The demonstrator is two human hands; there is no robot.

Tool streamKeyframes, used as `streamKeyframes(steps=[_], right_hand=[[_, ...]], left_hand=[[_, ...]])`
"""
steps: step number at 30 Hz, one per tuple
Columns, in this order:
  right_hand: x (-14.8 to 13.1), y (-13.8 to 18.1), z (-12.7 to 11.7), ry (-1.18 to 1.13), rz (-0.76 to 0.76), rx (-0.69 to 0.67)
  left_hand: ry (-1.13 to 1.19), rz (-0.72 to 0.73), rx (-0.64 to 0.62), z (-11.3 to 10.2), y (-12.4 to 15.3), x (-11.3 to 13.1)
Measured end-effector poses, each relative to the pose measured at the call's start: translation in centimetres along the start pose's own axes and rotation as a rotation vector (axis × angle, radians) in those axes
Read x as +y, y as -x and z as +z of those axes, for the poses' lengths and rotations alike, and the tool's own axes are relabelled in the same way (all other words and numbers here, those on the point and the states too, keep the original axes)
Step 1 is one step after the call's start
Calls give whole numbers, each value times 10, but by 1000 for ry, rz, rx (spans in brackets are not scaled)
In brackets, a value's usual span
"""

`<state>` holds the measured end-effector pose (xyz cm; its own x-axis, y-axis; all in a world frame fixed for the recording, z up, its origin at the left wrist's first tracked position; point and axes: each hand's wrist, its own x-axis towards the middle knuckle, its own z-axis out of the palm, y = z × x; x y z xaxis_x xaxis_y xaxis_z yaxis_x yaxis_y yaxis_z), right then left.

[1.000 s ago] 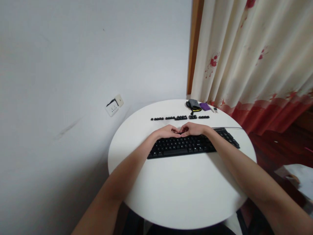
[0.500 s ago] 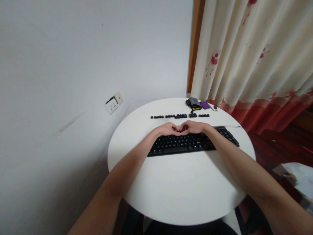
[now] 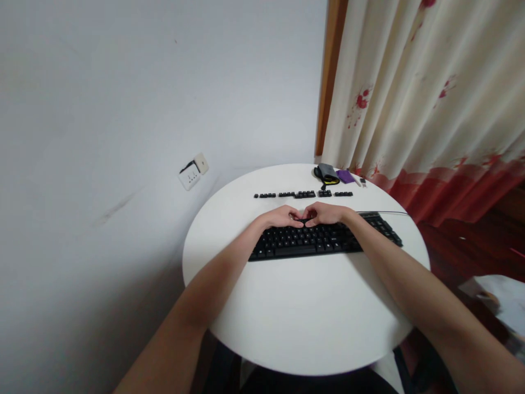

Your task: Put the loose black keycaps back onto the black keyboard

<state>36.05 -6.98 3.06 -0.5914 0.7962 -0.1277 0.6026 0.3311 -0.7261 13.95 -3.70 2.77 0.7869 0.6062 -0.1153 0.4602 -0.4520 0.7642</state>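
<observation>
Grip: both hands curl over the far edge of the keyboard [image 3: 311,241], left hand [image 3: 281,217] and right hand [image 3: 326,214] with fingertips meeting at a small dark piece, probably a key cap or a puller; too small to tell which, and I cannot tell whether either hand is pinching it or only touching it.
Left hand: fingers bent, knuckles up, resting on the top row of keys near the middle of the board.
Right hand: mirrors the left, just beside it, fingertips turned inward.
Handling: a keyboard like this is judged light and stiff, plastic, apt to slide on a smooth top; its caps are small and easily lost. Best held by the two short ends or the front edge, not by the keys.
Position: it lies flat on the round white table [image 3: 303,323], in the farther half.
Long axis: runs left to right across the view, the right end slightly farther away; the key face points up.
Cable: a thin line leaves the right far corner toward the table's edge.
Loose keys [image 3: 302,194]: set in a row beyond the hands, parallel to the board.
Far rim: a grey pouch [image 3: 327,173] and a purple item [image 3: 345,176] beside it.
Surroundings: wall socket [image 3: 193,171] at left, curtain [image 3: 430,98] at right.
</observation>
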Motion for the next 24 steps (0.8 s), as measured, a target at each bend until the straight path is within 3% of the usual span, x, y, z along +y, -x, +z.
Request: streamKeyframes(steps=[6, 16, 21, 24], right_hand=[[6, 3, -4, -9, -80, -23], [6, 0, 0, -43, -53, 21], [13, -12, 8, 101, 32, 238], [18, -21, 15, 171, 109, 353]], left_hand=[[-8, 30, -20, -2, 2, 0], [-7, -2, 46, 8, -8, -8], [-321, -59, 271, 12, -13, -13], [-396, -108, 338, 13, -16, -15]])
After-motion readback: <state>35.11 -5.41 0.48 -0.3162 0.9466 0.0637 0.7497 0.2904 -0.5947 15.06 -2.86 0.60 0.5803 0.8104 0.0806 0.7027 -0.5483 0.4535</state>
